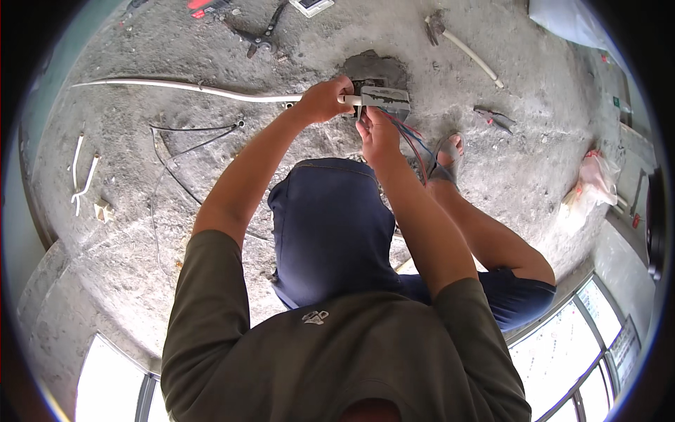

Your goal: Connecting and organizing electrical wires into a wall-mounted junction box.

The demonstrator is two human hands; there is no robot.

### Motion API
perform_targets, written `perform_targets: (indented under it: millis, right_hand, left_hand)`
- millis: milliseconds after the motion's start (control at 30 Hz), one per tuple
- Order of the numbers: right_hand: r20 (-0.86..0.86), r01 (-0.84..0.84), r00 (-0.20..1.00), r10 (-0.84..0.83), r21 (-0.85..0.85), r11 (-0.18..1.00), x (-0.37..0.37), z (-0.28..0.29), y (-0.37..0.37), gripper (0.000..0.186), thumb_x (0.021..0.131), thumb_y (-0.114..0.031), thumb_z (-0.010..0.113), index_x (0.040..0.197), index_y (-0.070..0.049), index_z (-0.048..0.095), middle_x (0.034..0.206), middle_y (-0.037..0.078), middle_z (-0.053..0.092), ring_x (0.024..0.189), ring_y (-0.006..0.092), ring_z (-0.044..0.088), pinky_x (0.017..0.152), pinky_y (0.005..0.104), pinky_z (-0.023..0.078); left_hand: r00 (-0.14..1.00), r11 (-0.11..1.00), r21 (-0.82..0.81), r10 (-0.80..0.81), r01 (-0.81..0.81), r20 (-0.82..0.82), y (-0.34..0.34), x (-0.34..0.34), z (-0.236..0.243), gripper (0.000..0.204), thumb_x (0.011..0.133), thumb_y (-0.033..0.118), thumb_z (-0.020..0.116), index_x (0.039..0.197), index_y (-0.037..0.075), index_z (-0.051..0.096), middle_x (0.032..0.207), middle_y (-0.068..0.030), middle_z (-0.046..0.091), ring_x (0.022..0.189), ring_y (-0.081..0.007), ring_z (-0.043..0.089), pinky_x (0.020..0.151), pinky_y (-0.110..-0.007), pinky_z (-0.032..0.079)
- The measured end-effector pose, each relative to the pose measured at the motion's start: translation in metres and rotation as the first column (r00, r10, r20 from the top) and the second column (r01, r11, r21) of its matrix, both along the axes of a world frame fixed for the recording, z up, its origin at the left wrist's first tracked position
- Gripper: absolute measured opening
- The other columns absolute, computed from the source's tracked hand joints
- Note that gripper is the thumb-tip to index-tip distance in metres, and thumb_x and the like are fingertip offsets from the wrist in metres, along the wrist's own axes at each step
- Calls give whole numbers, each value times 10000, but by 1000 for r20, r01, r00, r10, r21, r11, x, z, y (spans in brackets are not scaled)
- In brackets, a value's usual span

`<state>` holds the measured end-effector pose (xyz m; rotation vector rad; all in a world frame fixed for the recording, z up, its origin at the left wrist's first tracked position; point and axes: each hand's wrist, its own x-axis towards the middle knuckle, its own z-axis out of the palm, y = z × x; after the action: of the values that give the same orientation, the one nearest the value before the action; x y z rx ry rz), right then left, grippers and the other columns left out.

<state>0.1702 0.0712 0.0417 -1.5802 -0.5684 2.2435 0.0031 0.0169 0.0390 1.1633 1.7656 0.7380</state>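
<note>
My left hand (pixel 325 101) is closed around a white conduit pipe (pixel 246 96), close to the end by a grey box. The long pipe runs off to the left. My right hand (pixel 380 135) grips the grey rectangular box (pixel 394 104) at its lower left edge, fingers bent up against it. The pipe's end meets the box's left side; whether it sits inside cannot be made out. Red and blue wires (pixel 413 133) hang out of the box past my right hand. Behind the box is a dark, rough patch (pixel 373 65) of mortar around an opening.
A hammer (pixel 467 53) and pliers (pixel 494 119) lie to the right; a larger black-handled cutting tool (pixel 261 43) lies far left. Black cable (pixel 184 179) loops on the rough floor at the left, near short white pipe pieces (pixel 86 184). A plastic bag (pixel 589 188) sits far right.
</note>
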Motion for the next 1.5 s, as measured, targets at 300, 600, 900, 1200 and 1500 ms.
perform_targets:
  millis: [300, 600, 900, 1200, 1500]
  right_hand:
    - [247, 46, 968, -36, -37, 998, -30, 11, 3, 157, 832, -297, 695, 843, -167, 607, 769, -63, 509, 714, 79, 445, 745, 302, 392]
    - [309, 24, 950, -36, 41, 999, -36, 15, 8, 126, 827, -221, 707, 815, -137, 615, 716, -36, 524, 621, 102, 449, 565, 288, 371]
    - [440, -5, 898, -8, 28, 1000, -41, 19, 15, 163, 810, -214, 733, 809, -103, 613, 716, -22, 543, 611, 110, 463, 486, 284, 349]
    - [435, 17, 900, -19, 8, 1000, -39, 9, 19, 115, 845, -216, 659, 882, -121, 604, 797, -17, 560, 744, 134, 524, 759, 370, 482]
    - [386, 63, 918, -94, 92, 994, -60, 19, 2, 240, 802, -85, 663, 1027, -46, 586, 988, 50, 617, 808, 180, 570, 667, 322, 482]
  left_hand:
    - [975, 984, 174, 75, -39, -208, -11, 8, 0, 346, 746, 205, 725, 998, 49, 547, 928, -139, 603, 900, -331, 590, 759, -408, 464]
    - [916, 970, 230, 17, 82, -400, -11, 8, -1, 292, 828, 284, 639, 986, 53, 554, 941, -133, 610, 909, -341, 594, 752, -426, 477]
    - [922, 975, -96, -220, 200, -318, 4, 3, 23, 323, 855, 311, 608, 1018, 36, 560, 928, -161, 613, 924, -368, 577, 777, -438, 457]
    - [964, 993, -48, -115, 106, -241, 9, 4, 13, 353, 836, 314, 633, 1072, 57, 580, 959, -175, 643, 936, -363, 599, 791, -438, 461]
    - [980, 997, 79, 32, -17, -196, -11, -9, 8, 341, 756, 334, 707, 938, 60, 616, 818, -157, 641, 838, -359, 609, 715, -434, 464]
